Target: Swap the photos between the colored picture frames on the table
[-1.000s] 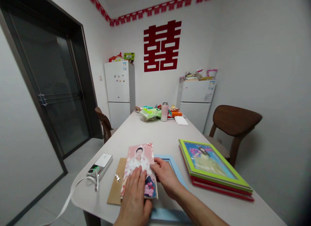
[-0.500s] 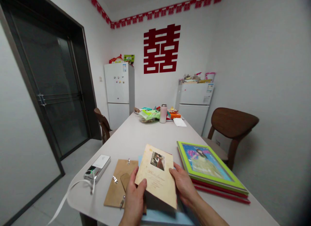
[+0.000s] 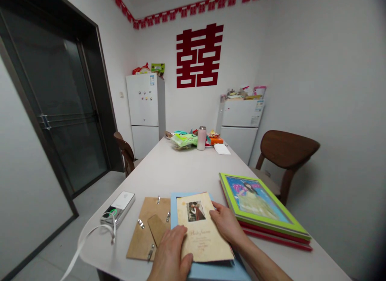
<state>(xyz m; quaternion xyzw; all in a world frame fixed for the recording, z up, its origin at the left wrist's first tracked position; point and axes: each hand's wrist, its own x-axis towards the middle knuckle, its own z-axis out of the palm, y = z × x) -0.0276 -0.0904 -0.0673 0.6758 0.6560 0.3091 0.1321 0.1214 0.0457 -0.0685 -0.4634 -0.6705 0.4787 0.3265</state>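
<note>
A cream card (image 3: 202, 232) with a small photo and script writing lies face up on a light blue picture frame (image 3: 174, 204) at the near edge of the white table (image 3: 181, 172). My left hand (image 3: 170, 255) presses flat on the card's lower left corner, fingers stretched out. My right hand (image 3: 227, 226) holds the card's right edge with curled fingers. A brown frame backing board (image 3: 144, 228) with metal clips and a stand lies just left of the blue frame.
A stack of frames, green on top of red (image 3: 262, 208), lies to the right. A white power bank with a strap (image 3: 118, 207) sits at left. Snacks and a bottle (image 3: 201, 138) stand at the far end, with wooden chairs (image 3: 286, 152) and two fridges beyond.
The pink portrait side was turned over, the cream side coming up. The card was lifted and tilted half a second ago; now it lies flat on the blue frame under both hands.
</note>
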